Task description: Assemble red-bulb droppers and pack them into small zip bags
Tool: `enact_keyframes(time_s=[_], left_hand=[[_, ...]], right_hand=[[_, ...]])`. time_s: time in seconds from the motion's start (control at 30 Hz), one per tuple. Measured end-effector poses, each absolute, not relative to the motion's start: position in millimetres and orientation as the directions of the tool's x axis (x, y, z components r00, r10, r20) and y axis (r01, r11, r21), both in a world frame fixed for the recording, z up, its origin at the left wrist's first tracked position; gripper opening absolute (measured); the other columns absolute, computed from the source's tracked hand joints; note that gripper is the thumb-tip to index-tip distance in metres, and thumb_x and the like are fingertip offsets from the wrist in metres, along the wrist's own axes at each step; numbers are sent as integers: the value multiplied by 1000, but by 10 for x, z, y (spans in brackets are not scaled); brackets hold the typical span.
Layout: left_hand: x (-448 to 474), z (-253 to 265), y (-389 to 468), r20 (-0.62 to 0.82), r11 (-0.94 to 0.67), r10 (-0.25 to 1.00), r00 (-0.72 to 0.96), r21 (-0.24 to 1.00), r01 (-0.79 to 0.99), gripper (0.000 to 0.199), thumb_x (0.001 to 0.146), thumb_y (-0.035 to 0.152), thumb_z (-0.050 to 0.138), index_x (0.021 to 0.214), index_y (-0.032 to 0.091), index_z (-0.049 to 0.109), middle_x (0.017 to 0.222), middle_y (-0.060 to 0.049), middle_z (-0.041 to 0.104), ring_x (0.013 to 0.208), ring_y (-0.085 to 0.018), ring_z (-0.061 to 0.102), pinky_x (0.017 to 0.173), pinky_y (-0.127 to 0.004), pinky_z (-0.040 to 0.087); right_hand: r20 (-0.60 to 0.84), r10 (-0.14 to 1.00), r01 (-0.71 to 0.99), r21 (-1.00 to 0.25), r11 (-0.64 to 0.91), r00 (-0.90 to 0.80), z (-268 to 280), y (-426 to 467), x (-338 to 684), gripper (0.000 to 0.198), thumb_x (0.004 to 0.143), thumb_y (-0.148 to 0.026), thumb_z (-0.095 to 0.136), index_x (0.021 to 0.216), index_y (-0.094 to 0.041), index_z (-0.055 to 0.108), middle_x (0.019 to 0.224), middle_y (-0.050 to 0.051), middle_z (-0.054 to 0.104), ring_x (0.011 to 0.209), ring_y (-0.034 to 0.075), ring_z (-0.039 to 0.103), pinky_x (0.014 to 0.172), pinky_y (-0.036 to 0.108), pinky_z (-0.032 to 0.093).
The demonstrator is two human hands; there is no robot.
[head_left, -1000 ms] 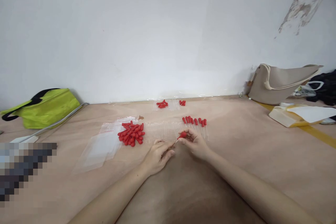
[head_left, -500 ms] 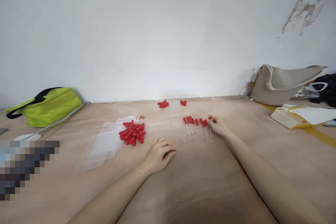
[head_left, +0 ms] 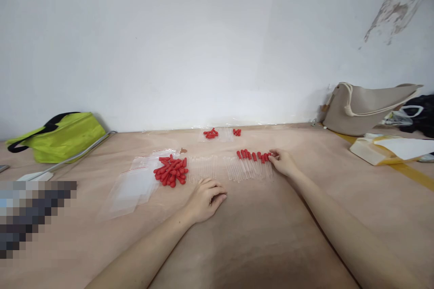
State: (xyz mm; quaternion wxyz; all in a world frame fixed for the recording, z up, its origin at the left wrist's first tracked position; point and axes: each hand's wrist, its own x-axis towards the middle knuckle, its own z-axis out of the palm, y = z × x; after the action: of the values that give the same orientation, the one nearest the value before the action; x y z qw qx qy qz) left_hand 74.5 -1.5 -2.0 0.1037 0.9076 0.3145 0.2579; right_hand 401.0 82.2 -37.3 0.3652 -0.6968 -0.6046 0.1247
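Note:
My right hand [head_left: 283,161] pinches the red bulb of a dropper [head_left: 270,156] at the right end of a row of glass droppers [head_left: 249,167] with red rubber bulbs. These lie side by side, bulbs toward the wall. My left hand [head_left: 206,199] rests on the table, fingers loosely curled, a gap between thumb and forefinger and nothing visible in it. Just beyond it lie bare clear glass tubes [head_left: 203,167]. A heap of loose red rubber bulbs [head_left: 171,171] sits left of those tubes, partly over clear zip bags [head_left: 132,187].
Near the wall lies a clear bag with red bulbs [head_left: 210,133] and tubes. A yellow-green bag [head_left: 68,137] with a cable stands left. At right are a grey-beige bag [head_left: 362,108], a black bag [head_left: 423,115] and an opened package [head_left: 376,150]. Brown paper [head_left: 251,244] covers the table.
My right hand has shifted very slightly, and the dropper at its fingertips now lies more in line with the row. The left hand stays in place.

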Motion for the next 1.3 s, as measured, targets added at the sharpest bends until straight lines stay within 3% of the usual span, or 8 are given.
enact_keyframes(time_s=[0.2, 0.5, 0.73, 0.93, 1.3], left_hand=[[743, -19, -13, 409, -778, 627, 663, 360, 515, 19, 84, 24, 46, 92, 20, 63, 87, -5, 62, 85, -18, 53, 79, -33, 38], [743, -23, -6, 400, -780, 625, 670, 358, 513, 18, 84, 23, 47, 92, 20, 62, 87, -4, 61, 85, -18, 52, 78, -33, 38], [749, 5, -21, 405, -782, 623, 669, 350, 517, 19, 84, 23, 46, 93, 21, 63, 88, -4, 61, 84, -18, 52, 78, -33, 39], [747, 0, -17, 401, -784, 620, 674, 342, 518, 18, 84, 23, 46, 93, 21, 62, 89, -5, 61, 85, -18, 52, 78, -34, 39], [750, 22, -33, 397, -782, 622, 675, 348, 517, 19, 84, 22, 46, 94, 21, 62, 89, -5, 61, 86, -19, 52, 78, -34, 40]], right_hand=[[267, 938, 711, -702, 32, 222, -382, 821, 3988, 28, 74, -18, 53, 101, -10, 58, 85, 8, 64, 66, 11, 57, 66, 22, 45], [322, 903, 717, -697, 23, 284, -350, 801, 3950, 27, 71, -30, 56, 90, -11, 59, 78, 6, 60, 60, 12, 52, 58, 24, 42], [411, 906, 827, -540, 154, 101, -156, 653, 3604, 15, 71, -29, 54, 66, -17, 60, 70, 3, 55, 64, 13, 51, 61, 23, 38], [332, 937, 909, -414, 40, 111, -23, 606, 3398, 10, 69, -22, 54, 65, -16, 60, 72, 5, 55, 65, 13, 52, 63, 22, 37], [297, 940, 923, -382, -42, 165, -30, 635, 3340, 16, 71, -23, 53, 61, -14, 62, 73, 10, 58, 67, 17, 56, 62, 25, 39]])
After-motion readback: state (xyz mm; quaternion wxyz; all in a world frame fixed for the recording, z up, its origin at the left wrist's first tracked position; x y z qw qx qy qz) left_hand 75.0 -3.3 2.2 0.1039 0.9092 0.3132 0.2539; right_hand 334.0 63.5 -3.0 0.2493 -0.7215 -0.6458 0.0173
